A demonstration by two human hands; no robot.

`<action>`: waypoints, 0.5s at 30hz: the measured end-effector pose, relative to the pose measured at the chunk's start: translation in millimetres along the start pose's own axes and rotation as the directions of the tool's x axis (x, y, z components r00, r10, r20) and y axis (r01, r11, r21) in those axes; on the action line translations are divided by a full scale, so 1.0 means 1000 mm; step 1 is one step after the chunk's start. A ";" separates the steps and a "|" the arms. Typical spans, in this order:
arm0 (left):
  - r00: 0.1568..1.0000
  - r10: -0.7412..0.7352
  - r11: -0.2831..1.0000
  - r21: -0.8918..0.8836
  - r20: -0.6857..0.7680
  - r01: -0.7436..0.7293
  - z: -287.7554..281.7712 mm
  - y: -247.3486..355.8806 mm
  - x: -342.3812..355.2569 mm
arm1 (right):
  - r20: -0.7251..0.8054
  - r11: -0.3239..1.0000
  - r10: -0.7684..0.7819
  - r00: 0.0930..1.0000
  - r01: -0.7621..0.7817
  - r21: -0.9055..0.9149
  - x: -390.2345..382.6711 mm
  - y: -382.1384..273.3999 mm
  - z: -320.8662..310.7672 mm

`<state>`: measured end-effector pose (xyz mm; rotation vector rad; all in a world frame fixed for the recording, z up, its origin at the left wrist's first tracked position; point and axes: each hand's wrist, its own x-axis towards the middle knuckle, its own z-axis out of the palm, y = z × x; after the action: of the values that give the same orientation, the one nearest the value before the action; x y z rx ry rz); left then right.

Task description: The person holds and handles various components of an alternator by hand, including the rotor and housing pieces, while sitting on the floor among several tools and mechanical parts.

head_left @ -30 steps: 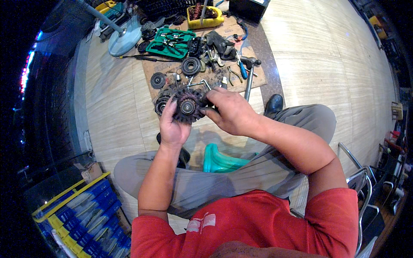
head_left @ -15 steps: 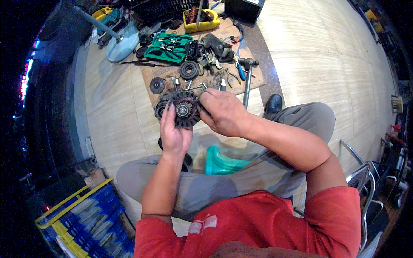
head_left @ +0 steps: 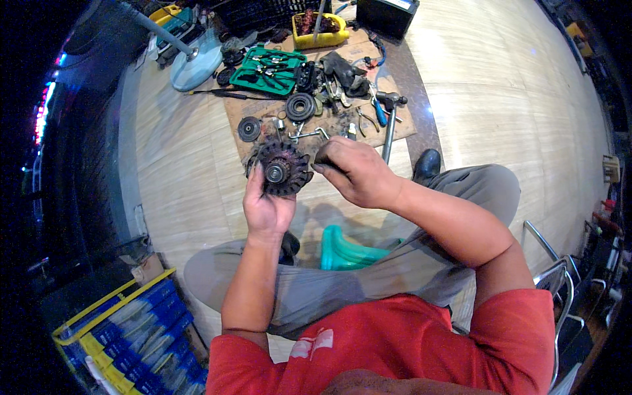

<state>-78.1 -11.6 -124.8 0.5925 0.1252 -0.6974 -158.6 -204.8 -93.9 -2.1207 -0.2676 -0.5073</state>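
Brace the toothed rotor (head_left: 290, 185) firmly in your gripping left hand (head_left: 270, 208); your right hand (head_left: 357, 172), just right of the rotor, curls closed, on what I cannot tell.

L hand (head_left: 268, 209) gripping, palm up; R hand (head_left: 357, 172) curled, knuckles up.

This looks like a repair workshop: a hammer (head_left: 390, 126), pliers (head_left: 371, 118), toolkit (head_left: 268, 70) and grimy round parts (head_left: 249, 130) lie on cardboard (head_left: 245, 109) spread over the tiled floor (head_left: 487, 108).
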 end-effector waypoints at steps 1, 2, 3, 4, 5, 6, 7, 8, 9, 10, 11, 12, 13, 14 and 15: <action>1.000 -0.009 1.000 -0.027 -0.004 0.009 -0.002 0.001 -0.001 | 0.011 1.000 0.001 1.000 -0.002 0.017 -0.002 0.002 0.001; 1.000 -0.012 0.999 -0.032 0.000 0.012 -0.004 0.002 -0.002 | 0.010 1.000 0.009 1.000 -0.009 0.014 -0.004 0.002 0.002; 1.000 -0.015 0.999 -0.037 0.004 0.015 -0.004 0.003 -0.003 | 0.007 1.000 0.017 1.000 -0.017 0.010 -0.005 0.002 0.002; 1.000 -0.017 0.999 -0.041 0.011 0.018 -0.003 0.004 -0.003 | 0.004 1.000 0.023 1.000 -0.023 0.004 -0.005 0.002 0.002; 0.999 -0.028 0.997 -0.073 0.045 0.032 -0.005 0.005 -0.004 | 0.010 1.000 0.018 1.000 -0.018 -0.002 -0.006 0.002 0.002; 0.996 -0.038 0.994 -0.103 0.078 0.046 -0.009 0.006 -0.005 | 0.015 1.000 0.013 1.000 -0.013 -0.008 -0.006 0.002 0.003; 0.992 -0.049 0.989 -0.136 0.116 0.065 -0.010 0.006 -0.005 | 0.020 1.000 0.009 1.000 -0.009 -0.019 -0.007 0.002 0.003; 0.995 -0.051 0.991 -0.122 0.083 0.061 -0.009 0.004 -0.005 | 0.018 0.999 0.000 1.000 0.000 -0.034 -0.007 0.002 0.003; 0.997 -0.052 0.993 -0.107 0.049 0.057 -0.007 0.003 -0.005 | 0.016 0.999 -0.008 1.000 0.009 -0.049 -0.006 0.002 0.004; 0.999 -0.053 0.994 -0.092 0.014 0.054 -0.004 0.001 -0.005 | 0.015 0.998 -0.017 1.000 0.018 -0.064 -0.006 0.001 0.005; 0.999 -0.046 0.997 -0.062 -0.003 0.046 0.001 0.000 -0.005 | 0.017 0.997 -0.008 1.000 0.010 -0.072 -0.006 0.000 0.005; 0.999 -0.039 0.999 -0.032 -0.019 0.039 0.006 -0.002 -0.004 | 0.018 0.997 0.000 1.000 0.001 -0.080 -0.006 -0.001 0.004; 0.999 -0.031 1.000 -0.002 -0.037 0.030 0.009 -0.002 -0.004 | 0.020 0.996 0.007 1.000 -0.006 -0.088 -0.006 -0.002 0.004; 0.999 -0.034 0.999 -0.007 -0.017 0.034 0.008 -0.003 -0.004 | 0.015 0.996 0.011 1.000 -0.009 -0.084 -0.006 -0.002 0.004; 0.999 -0.038 0.999 -0.013 0.003 0.038 0.006 -0.003 -0.004 | 0.010 0.997 0.014 1.000 -0.013 -0.081 -0.006 -0.002 0.004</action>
<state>-84.0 -14.2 -120.5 0.5778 0.1389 -0.7339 -163.8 -200.8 -97.3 -2.2031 -0.2423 -0.5065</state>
